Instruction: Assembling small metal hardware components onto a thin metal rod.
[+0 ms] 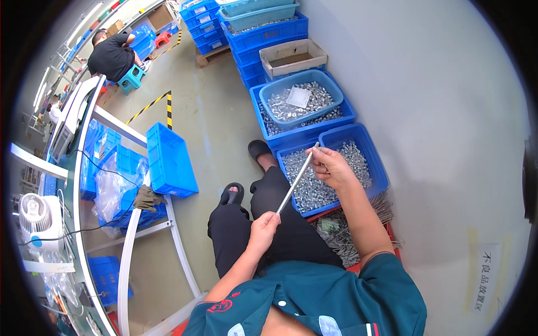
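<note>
A slim silvery metal rod (294, 185) slants across my lap between my two hands. My left hand (263, 231) pinches its near, lower end, fingers closed around it. At the far, upper end, the thumb and fingers of my right hand (332, 169) close on the rod's tip; whether a small part sits there too, I cannot make out. Below my right hand stands a blue bin (383, 176) in two sections, full of small shiny metal parts (302, 193). Beside my right forearm, a red bin (397, 241) holds many thin metal rods (343, 246).
Farther off are a light-blue basket (336, 89) of metal fasteners, an open carton (319, 56) and stacked blue crates (280, 42). At left, a white-framed workbench (126, 269) carries a small fan (42, 221); an upright blue crate (168, 159) is beside it. A person (112, 55) sits at the far left.
</note>
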Demonstrator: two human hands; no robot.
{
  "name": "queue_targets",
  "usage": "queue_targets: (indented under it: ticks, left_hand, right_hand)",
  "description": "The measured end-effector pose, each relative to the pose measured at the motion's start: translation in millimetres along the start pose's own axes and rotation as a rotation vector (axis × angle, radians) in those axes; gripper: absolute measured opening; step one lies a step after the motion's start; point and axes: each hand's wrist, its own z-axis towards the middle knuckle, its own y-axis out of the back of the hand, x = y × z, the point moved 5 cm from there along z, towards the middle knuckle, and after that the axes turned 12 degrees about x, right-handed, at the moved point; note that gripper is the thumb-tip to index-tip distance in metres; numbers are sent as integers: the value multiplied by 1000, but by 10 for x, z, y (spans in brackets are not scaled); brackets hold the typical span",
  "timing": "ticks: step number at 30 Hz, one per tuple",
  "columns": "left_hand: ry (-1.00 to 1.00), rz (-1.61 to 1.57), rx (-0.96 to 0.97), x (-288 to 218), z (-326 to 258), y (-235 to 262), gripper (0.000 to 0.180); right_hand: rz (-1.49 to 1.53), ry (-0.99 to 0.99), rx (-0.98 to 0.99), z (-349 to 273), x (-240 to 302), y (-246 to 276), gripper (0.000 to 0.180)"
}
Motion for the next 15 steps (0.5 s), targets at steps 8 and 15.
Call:
queue_targets:
  ticks: [8,15]
  left_hand:
    - [45,-123,56,-11,16,-12,23]
    - [62,-128,51,-8,-9,7,20]
  right_hand:
    - [426,-131,-72,-44,-471,410,15]
    - [339,-8,-10,-9,-258,374,16]
